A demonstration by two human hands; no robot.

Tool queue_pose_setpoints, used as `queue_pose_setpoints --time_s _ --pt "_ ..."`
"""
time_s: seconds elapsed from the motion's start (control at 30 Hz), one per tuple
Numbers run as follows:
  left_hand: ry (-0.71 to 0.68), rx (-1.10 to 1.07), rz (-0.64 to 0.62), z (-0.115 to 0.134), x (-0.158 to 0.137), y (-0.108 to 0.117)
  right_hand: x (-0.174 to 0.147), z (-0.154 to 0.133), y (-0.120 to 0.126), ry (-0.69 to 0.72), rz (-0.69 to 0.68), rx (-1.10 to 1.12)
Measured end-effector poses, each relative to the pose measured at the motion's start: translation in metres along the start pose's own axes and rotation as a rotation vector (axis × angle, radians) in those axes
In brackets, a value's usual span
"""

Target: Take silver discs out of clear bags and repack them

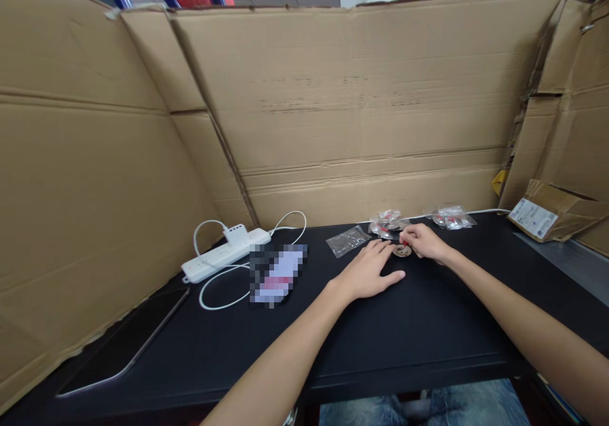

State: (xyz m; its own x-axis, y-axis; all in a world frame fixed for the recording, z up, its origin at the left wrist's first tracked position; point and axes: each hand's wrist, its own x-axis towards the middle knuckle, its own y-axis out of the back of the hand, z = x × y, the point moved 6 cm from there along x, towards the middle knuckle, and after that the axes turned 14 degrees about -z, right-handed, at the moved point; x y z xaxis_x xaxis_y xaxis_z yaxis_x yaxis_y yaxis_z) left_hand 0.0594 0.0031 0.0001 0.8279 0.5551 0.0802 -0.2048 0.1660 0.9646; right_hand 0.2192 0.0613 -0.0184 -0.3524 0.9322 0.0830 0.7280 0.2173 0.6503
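A small round metal disc lies on the black table, with fine details too small to make out. My left hand rests flat on the table just left of it, fingers stretched out and the tips close to the disc's edge. Over the disc's upper right side, my right hand pinches a small red piece; most of that piece is hidden by the fingers. Behind the hands lie clear plastic packets with red and silvery parts inside. A flat clear plastic bag is left of them.
More packets lie at the back right, near an opened cardboard box. To the left are a white power strip with cables, a blurred phone-like object and a dark tablet. Cardboard walls enclose the table.
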Motion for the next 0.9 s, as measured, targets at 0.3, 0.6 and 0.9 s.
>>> queue_pose_setpoints --time_s 0.3,0.6,0.9 --pt "0.094 0.076 0.054 -0.016 0.000 0.005 -0.003 0.020 0.032 -0.033 0.083 -0.131" --pt "0.133 0.056 0.088 -0.020 -0.001 0.005 -0.010 -0.001 0.024 0.058 -0.014 -0.597" --pt "0.184 0.011 0.095 -0.030 0.001 0.003 -0.011 -0.020 0.011 0.172 -0.057 -0.476"
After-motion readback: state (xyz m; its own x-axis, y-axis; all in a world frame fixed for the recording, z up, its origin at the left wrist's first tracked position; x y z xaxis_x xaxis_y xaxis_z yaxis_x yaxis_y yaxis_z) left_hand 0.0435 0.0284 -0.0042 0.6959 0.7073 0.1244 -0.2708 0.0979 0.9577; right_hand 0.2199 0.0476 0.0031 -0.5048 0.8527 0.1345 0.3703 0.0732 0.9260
